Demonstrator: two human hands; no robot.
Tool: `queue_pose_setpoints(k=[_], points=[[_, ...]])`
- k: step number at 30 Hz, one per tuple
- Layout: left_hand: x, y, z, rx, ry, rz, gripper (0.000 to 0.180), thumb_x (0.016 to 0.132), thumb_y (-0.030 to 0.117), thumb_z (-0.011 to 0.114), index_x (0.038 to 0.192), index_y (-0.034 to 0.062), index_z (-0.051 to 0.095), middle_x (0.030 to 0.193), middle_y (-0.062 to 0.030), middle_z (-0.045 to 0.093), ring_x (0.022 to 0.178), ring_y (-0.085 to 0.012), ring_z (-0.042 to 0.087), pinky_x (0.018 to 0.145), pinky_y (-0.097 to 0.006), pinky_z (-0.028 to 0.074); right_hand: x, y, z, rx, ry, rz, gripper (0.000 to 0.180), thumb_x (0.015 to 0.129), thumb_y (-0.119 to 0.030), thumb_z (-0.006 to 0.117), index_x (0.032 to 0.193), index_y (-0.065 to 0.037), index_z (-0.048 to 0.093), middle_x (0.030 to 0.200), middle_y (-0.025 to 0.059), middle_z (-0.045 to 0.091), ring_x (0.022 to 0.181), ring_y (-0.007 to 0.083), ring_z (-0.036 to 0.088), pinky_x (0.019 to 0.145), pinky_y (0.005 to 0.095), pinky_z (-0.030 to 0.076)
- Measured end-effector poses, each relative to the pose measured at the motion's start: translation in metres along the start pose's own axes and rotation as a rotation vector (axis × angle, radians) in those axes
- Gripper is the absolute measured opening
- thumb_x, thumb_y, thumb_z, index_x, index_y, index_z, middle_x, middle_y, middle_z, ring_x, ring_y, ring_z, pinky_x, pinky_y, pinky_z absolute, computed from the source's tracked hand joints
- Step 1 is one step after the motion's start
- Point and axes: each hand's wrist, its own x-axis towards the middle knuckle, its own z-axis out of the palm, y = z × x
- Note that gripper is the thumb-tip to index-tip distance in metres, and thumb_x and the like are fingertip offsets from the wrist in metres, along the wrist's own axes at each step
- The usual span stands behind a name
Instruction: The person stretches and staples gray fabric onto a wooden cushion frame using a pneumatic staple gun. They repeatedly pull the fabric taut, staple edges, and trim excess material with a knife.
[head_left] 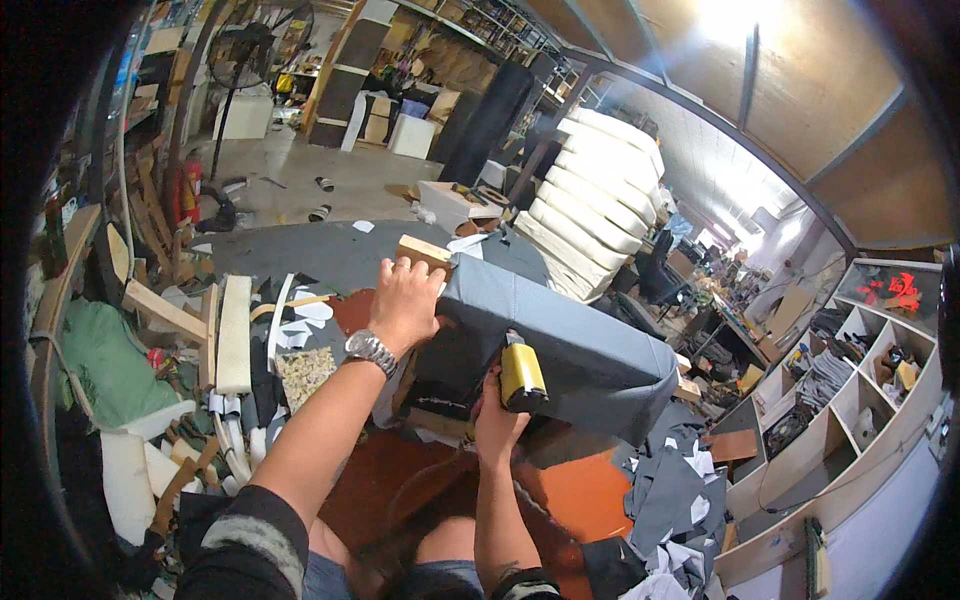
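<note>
Scraps (pixel 690 490) lie near right of the grey-covered frame (pixel 570 325), cushions (pixel 600 185) far behind; my left hand (pixel 405 308) half-curls against a wooden block (pixel 424 250), grip unclear, my right hand (pixel 497 425) wrapping a yellow tool (pixel 523 375) partly blocking the frame.

Tall stack of white slabs (pixel 592 195), perhaps foam — red fire extinguisher (pixel 189 190), pedestal fan (pixel 243 57) at left.

Fabric scraps (pixel 655 505), wood offcuts (pixel 168 312) and a yellow handheld tool (pixel 522 375) show a workshop.
</note>
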Motion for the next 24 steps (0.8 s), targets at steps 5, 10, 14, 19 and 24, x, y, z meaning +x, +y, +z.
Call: queue_pose_setpoints(k=[5, 10, 14, 19, 24], points=[[0.0, 0.001, 0.015, 0.196, 0.168, 0.011, 0.035, 0.081, 0.02, 0.079, 0.115, 0.0135, 0.071, 0.106, -0.0056, 0.069, 0.109, -0.0284, 0.065, 0.102, -0.05, 0.043, -0.009, -0.002, 0.005, 0.06, 0.037, -0.116, 0.018, 0.1, -0.016, 0.07, 0.106, 0.0, 0.067, 0.078, 0.0032, 0.063, 0.064, 0.0142, 0.06, 0.058, 0.0319, 0.047], [-0.002, -0.007, 0.007, -0.027, -0.001, 0.066, 0.037, 0.091, 0.037, 0.071, 0.123, 0.0176, 0.074, 0.113, -0.0071, 0.071, 0.118, -0.029, 0.063, 0.11, -0.057, 0.037, -0.016, 0.007, 0.016, -0.274, -0.001, 0.082, 0.035, 0.099, -0.029, 0.072, 0.107, 0.005, 0.071, 0.095, 0.017, 0.075, 0.089, 0.0318, 0.075, 0.081, 0.0449, 0.057], [0.012, -0.015, -0.004, -0.203, -0.204, -0.025, 0.055, 0.094, 0.056, 0.065, 0.134, 0.0196, 0.071, 0.128, -0.0106, 0.071, 0.13, -0.0316, 0.057, 0.116, -0.06, 0.026, -0.022, 0.018, 0.023, -0.303, 0.084, -0.218, 0.039, 0.1, -0.035, 0.071, 0.112, 0.002, 0.07, 0.099, 0.0154, 0.076, 0.091, 0.0295, 0.075, 0.087, 0.0436, 0.055], [0.025, -0.011, -0.009, -0.334, -0.302, -0.195, 0.055, 0.096, 0.065, 0.062, 0.125, 0.0207, 0.077, 0.125, -0.0082, 0.075, 0.13, -0.0285, 0.057, 0.113, -0.054, 0.025, -0.038, 0.028, 0.014, -0.18, 0.032, -0.047, 0.036, 0.104, -0.037, 0.067, 0.124, -0.007, 0.071, 0.123, 0.0055, 0.075, 0.115, 0.0218, 0.069, 0.105, 0.0439, 0.042], [0.024, -0.007, -0.017, -0.434, -0.272, -0.275, 0.051, 0.089, 0.061, 0.072, 0.118, 0.0198, 0.081, 0.117, -0.0082, 0.079, 0.122, -0.0261, 0.065, 0.111, -0.049, 0.029, -0.027, 0.02, 0.005, -0.171, 0.083, -0.149, 0.028, 0.099, -0.028, 0.074, 0.114, -0.004, 0.073, 0.109, 0.0075, 0.076, 0.099, 0.0208, 0.072, 0.09, 0.0398, 0.049]])
